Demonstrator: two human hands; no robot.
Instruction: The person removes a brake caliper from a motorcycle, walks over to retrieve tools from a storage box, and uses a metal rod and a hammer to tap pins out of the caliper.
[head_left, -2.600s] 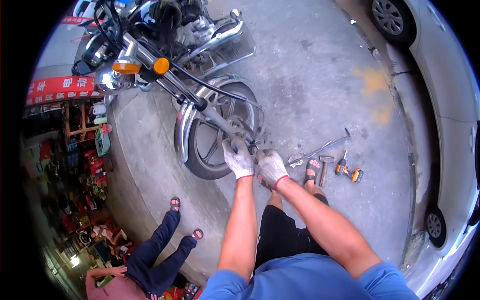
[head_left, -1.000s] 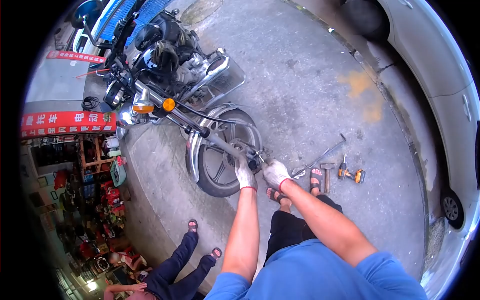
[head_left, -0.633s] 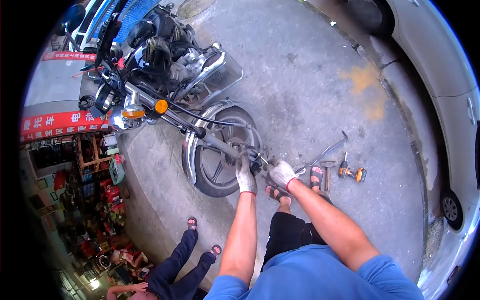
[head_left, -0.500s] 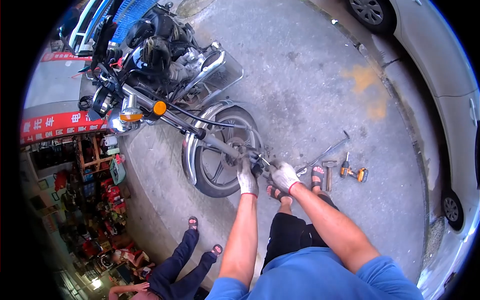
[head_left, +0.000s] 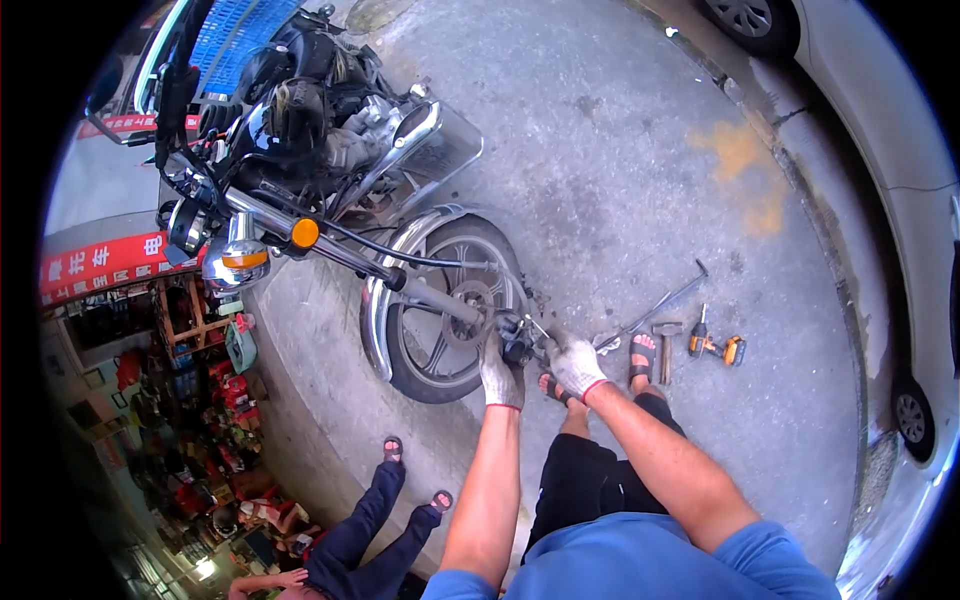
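Both hands and the black part [head_left: 516, 340] have moved out from the wheel's middle since a bit ago. Going left to right, the wheel [head_left: 437, 362] comes first. The black part is just right of its middle, near the left hand's [head_left: 498, 375] fingers, which are closed on it. The right hand [head_left: 573, 364] pinches a silver stick [head_left: 537, 325]. If the left hand lets go, the black part could drop on the near foot [head_left: 553, 387]. If the stick slips, it could poke the left hand. Far left, I see a blue basket [head_left: 240, 42]; I can't tell what's in it.
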